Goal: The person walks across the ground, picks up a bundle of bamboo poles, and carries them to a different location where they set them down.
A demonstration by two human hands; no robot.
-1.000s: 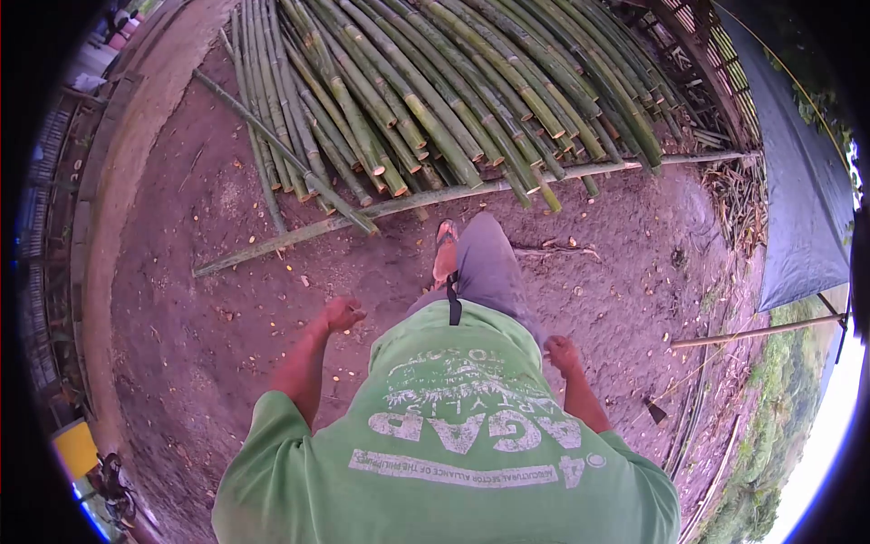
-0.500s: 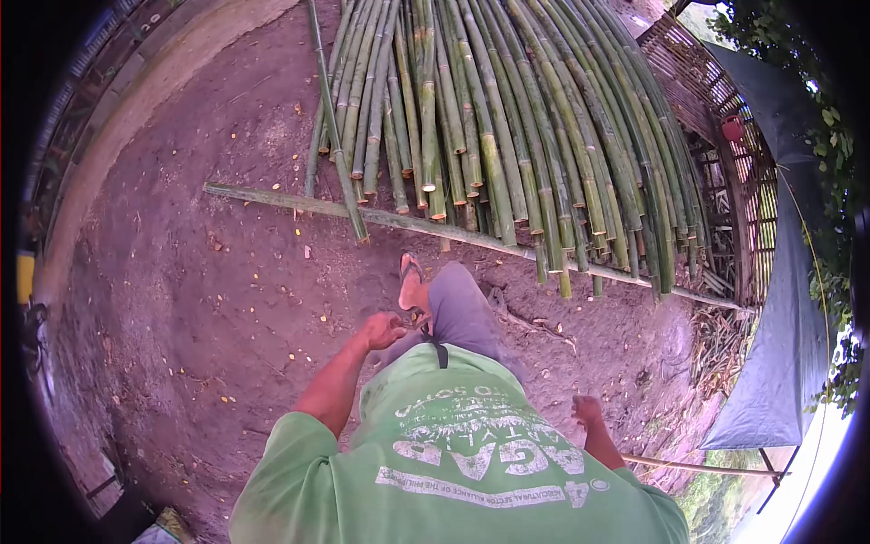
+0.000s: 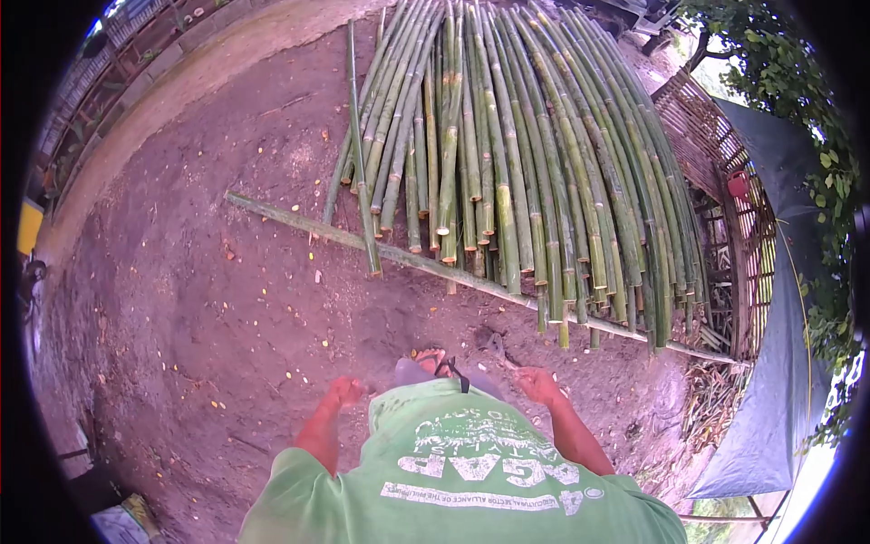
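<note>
green bamboo poles (image 3: 507,163) with pale node rings (some yellowed), green white-lettered shirt (image 3: 462,490), reddish-brown soil (image 3: 199,299)

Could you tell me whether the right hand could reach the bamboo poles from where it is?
Probably not yet: the right hand hangs by the hip, with open dirt ground between it and the bamboo poles. Nothing blocks the path, though.

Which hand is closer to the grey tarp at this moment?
Right. The right hand is on the side of the grey tarp, though well apart from it. The left hand is across the body, farther away.
</note>
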